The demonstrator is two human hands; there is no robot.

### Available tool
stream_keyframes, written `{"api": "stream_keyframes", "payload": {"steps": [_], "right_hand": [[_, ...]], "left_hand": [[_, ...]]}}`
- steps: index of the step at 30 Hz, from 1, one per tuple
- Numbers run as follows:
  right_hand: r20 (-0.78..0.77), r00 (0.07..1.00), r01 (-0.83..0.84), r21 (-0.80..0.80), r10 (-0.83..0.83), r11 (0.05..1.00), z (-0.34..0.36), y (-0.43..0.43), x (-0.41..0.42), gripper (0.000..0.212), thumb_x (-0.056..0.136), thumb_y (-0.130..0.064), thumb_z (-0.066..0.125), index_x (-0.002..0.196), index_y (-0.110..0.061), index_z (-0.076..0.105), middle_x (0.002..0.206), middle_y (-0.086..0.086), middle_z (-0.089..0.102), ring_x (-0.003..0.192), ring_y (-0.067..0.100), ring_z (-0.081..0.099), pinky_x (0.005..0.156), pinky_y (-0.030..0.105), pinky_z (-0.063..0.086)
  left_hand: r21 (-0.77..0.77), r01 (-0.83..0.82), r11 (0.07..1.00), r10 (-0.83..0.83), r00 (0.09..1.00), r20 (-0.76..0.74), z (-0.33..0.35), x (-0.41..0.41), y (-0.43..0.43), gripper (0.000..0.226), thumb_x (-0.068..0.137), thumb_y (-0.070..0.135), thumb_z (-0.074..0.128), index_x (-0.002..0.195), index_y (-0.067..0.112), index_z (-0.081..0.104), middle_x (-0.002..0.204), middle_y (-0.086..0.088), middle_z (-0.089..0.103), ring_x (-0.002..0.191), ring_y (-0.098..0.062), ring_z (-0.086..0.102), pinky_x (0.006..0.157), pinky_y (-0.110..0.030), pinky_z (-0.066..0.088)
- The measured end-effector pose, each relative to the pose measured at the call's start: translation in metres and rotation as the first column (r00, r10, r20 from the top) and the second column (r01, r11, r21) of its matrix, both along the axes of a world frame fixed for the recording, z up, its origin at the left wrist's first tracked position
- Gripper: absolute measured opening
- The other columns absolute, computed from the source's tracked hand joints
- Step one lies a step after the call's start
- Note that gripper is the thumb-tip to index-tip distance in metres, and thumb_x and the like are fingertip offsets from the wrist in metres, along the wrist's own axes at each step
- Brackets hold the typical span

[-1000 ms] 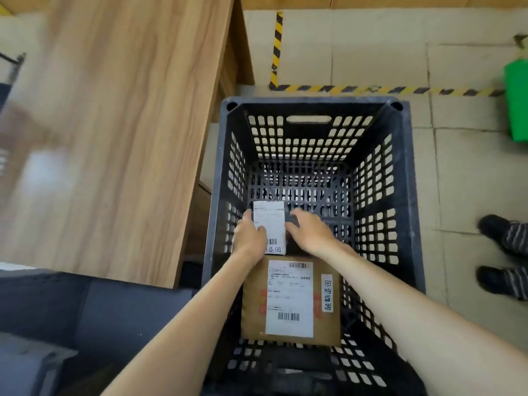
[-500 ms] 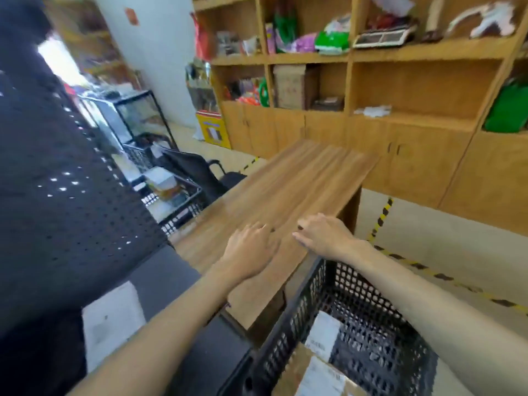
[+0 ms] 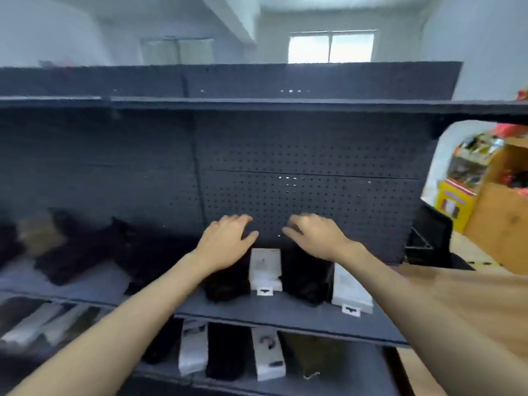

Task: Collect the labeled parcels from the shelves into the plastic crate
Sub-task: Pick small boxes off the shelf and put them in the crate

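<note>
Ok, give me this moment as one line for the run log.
phase: hands above shelf, nothing picked | left hand: open, empty | right hand: open, empty | between hands: white packet on dark shelf | crate: out of view

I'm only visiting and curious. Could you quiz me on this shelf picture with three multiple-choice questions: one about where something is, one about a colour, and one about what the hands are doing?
1. Where are the left hand and right hand?
A. Inside a crate
B. Raised in front of the pegboard, above the middle shelf
C. Flat on a wooden table

2. What colour is the packet below the gap between the hands?
A. White
B. Red
C. Green

3. What do the hands hold?
A. One box each
B. One box together
C. Nothing

Answers:
1 B: both hands show against the dark dotted back panel.
2 A: the packet stands out pale between black items.
3 C: the fingers are loosely curled with nothing in them.
</note>
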State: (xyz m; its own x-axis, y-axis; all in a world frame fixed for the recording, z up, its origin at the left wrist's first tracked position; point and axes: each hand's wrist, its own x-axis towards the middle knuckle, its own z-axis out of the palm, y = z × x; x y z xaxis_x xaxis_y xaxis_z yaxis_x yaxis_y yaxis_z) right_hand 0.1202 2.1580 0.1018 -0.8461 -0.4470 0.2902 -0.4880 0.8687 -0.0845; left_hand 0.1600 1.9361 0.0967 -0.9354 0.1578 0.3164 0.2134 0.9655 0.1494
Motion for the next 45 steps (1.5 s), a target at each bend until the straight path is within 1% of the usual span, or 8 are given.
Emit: {"api": "stream_keyframes", "payload": {"steps": [9,15,19,23,28,31,36,45], "right_hand": [[-0.010,0.888,-0.459,-0.061,0.460,0.886,0.001,-0.375,0.080,0.039,0.103,-0.049,0.038,0.119,-0.019,0.058,0.120,0.004,0.058,0.106,0.028,0.058,0.083,0.038,0.042],[-0.039,0.775,-0.632,-0.038,0.631,0.774,0.013,-0.549,0.139,0.038,0.103,-0.048,0.038,0.114,-0.018,0.059,0.117,0.006,0.059,0.108,0.030,0.058,0.084,0.041,0.044],[-0.038,0.700,-0.714,-0.033,0.713,0.699,0.016,-0.640,0.163,0.039,0.103,-0.048,0.039,0.119,-0.019,0.059,0.120,0.005,0.059,0.108,0.028,0.059,0.086,0.043,0.048],[-0.052,0.645,-0.764,-0.028,0.762,0.645,0.008,-0.723,0.172,0.037,0.103,-0.047,0.040,0.115,-0.018,0.061,0.116,0.005,0.061,0.102,0.027,0.061,0.082,0.041,0.049],[-0.043,0.622,-0.783,0.006,0.782,0.622,-0.005,-0.826,0.156,0.039,0.103,-0.047,0.039,0.119,-0.018,0.060,0.121,0.006,0.059,0.106,0.028,0.060,0.084,0.041,0.046],[-0.052,0.611,-0.790,0.017,0.790,0.612,-0.003,-0.894,0.139,0.039,0.103,-0.048,0.038,0.120,-0.019,0.059,0.121,0.005,0.060,0.107,0.027,0.059,0.082,0.039,0.043],[-0.060,0.604,-0.795,0.024,0.795,0.606,0.011,-1.006,0.109,0.041,0.103,-0.048,0.038,0.120,-0.017,0.059,0.118,0.008,0.061,0.105,0.028,0.060,0.085,0.043,0.049],[-0.025,0.538,-0.838,0.089,0.842,0.538,-0.014,-1.194,0.097,0.037,0.103,-0.045,0.037,0.116,-0.018,0.059,0.112,0.005,0.059,0.099,0.026,0.059,0.079,0.041,0.048]], "left_hand": [[-0.030,-0.456,0.890,0.455,0.890,-0.025,0.010,0.167,-0.340,0.049,0.103,0.051,0.043,0.141,0.021,0.050,0.135,-0.004,0.061,0.126,-0.028,0.053,0.099,-0.044,0.046],[-0.057,-0.640,0.767,0.641,0.768,0.002,0.017,0.259,-0.484,0.047,0.103,0.051,0.042,0.139,0.021,0.051,0.133,-0.005,0.062,0.124,-0.027,0.055,0.095,-0.044,0.048],[-0.013,-0.727,0.686,0.727,0.686,0.003,0.010,0.295,-0.561,0.048,0.102,0.053,0.042,0.137,0.022,0.053,0.131,-0.006,0.064,0.122,-0.028,0.057,0.096,-0.044,0.049],[-0.019,-0.776,0.630,0.776,0.630,0.030,-0.002,0.306,-0.629,0.051,0.102,0.055,0.041,0.139,0.023,0.052,0.133,-0.005,0.063,0.124,-0.028,0.056,0.099,-0.046,0.048],[-0.039,-0.784,0.619,0.785,0.618,0.034,-0.011,0.291,-0.720,0.051,0.102,0.055,0.040,0.142,0.023,0.050,0.135,-0.004,0.061,0.128,-0.026,0.052,0.102,-0.045,0.045],[-0.078,-0.777,0.624,0.780,0.625,0.020,-0.008,0.273,-0.780,0.049,0.102,0.054,0.041,0.139,0.023,0.052,0.132,-0.002,0.063,0.125,-0.025,0.054,0.099,-0.044,0.047],[-0.107,-0.776,0.622,0.782,0.624,0.019,0.008,0.245,-0.885,0.042,0.103,0.050,0.042,0.132,0.023,0.055,0.127,-0.003,0.064,0.120,-0.027,0.056,0.092,-0.045,0.048],[-0.024,-0.805,0.593,0.805,0.592,0.025,-0.016,0.236,-1.064,0.042,0.102,0.050,0.044,0.129,0.021,0.058,0.123,-0.003,0.066,0.115,-0.026,0.059,0.092,-0.047,0.050]]}}
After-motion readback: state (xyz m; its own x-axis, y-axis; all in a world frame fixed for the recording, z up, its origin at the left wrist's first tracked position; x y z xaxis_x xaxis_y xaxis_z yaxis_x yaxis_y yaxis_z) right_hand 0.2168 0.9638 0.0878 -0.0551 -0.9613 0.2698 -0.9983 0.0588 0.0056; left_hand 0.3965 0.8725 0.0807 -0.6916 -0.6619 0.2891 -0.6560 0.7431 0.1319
